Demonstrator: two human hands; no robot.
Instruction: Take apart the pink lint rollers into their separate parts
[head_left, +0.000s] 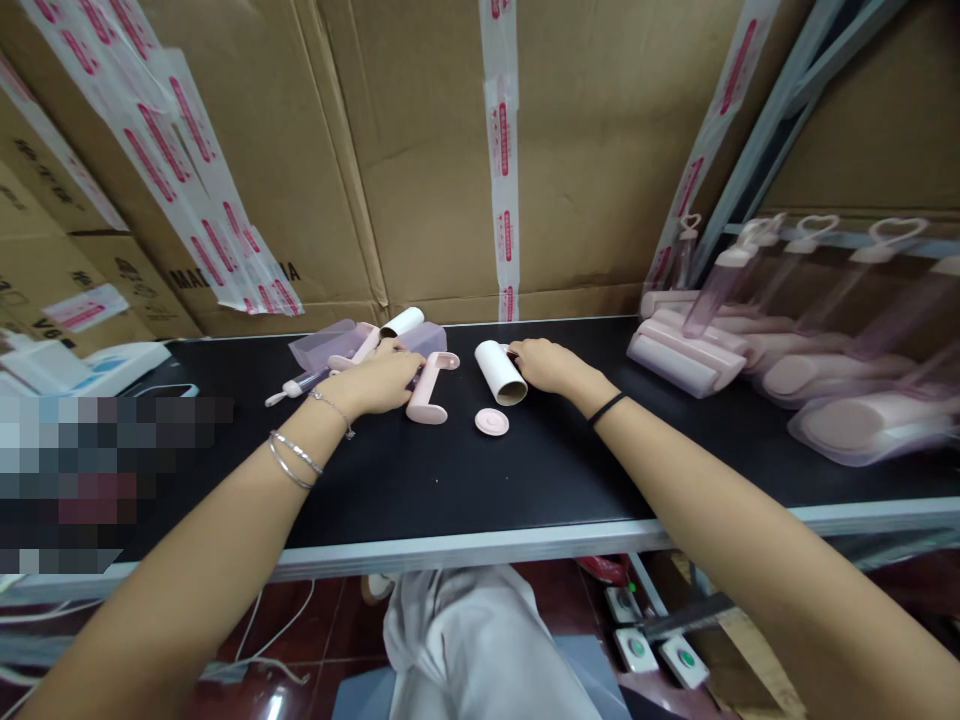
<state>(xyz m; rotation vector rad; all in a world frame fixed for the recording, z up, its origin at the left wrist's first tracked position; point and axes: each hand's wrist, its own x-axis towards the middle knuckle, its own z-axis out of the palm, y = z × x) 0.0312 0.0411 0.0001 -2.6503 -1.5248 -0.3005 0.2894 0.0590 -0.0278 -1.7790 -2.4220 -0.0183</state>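
Pink handle point(429, 392) under left hand point(379, 380), right hand point(547, 365) on roll point(500, 373)

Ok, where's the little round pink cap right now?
Head view, centre: the round pink cap lies flat on the black table, just this side of the white roll at the right hand, right of the pink frame by the left hand.

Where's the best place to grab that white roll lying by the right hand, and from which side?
Probably across the barrel of the white roll, mid-length, from above and the right, where the right hand touches it. It lies on its side, so the curved wall gives two opposing faces.
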